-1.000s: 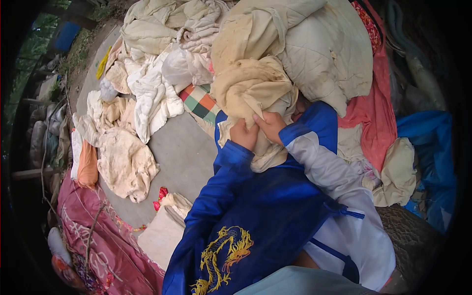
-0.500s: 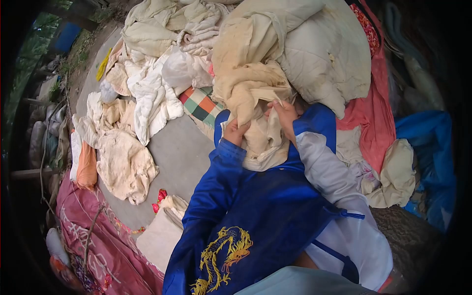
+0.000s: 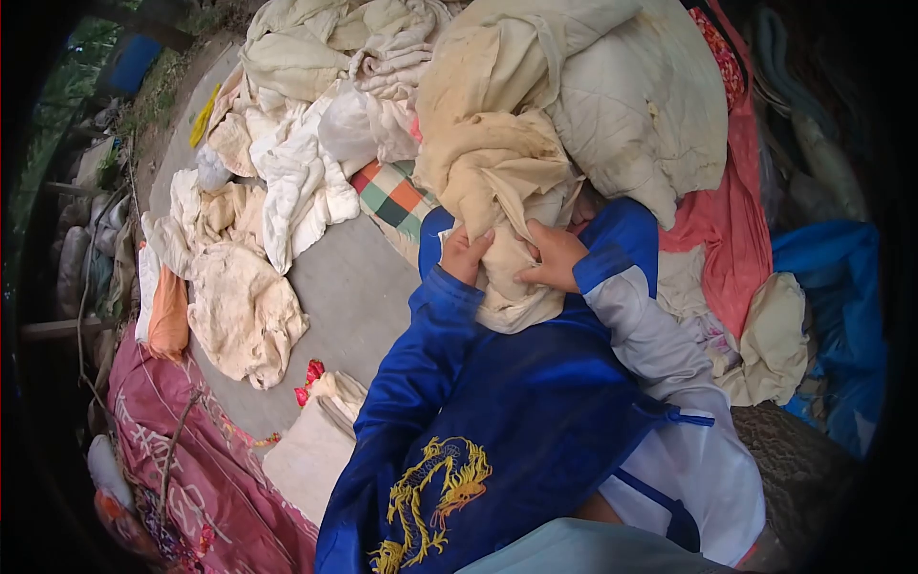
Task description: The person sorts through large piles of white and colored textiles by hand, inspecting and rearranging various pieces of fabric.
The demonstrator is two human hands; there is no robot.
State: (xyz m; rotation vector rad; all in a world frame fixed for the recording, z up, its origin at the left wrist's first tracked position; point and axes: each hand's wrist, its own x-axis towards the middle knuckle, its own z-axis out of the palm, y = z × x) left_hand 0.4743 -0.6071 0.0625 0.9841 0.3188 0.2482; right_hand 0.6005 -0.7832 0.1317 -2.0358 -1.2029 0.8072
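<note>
A crumpled cream cloth (image 3: 516, 172) lies over my lap, its upper part running up to a large quilted cream bundle (image 3: 641, 96). My left hand (image 3: 466, 254) pinches the cloth's left side, with thumb and fingers pressed together. On the right side my right hand (image 3: 555, 256) grips a fold of the same cloth, thumb above and fingers below. A short stretch of cloth lies between the two hands. Its lower end (image 3: 521, 311) rests on the blue garment (image 3: 478, 383) with a yellow dragon.
White and cream cloths (image 3: 296, 182) lie upper left, beside a checked cloth (image 3: 392, 196). A round cream piece (image 3: 247, 311) is on the grey ground (image 3: 344, 287). Maroon fabric (image 3: 182, 430) lies lower left; pink cloth (image 3: 732, 220) and blue sheeting (image 3: 841, 287) are at right.
My right hand has moved down slightly and turned, now gripping the cloth lower with its back showing. The raised cloth edge by it has dropped. My left hand has barely shifted.
</note>
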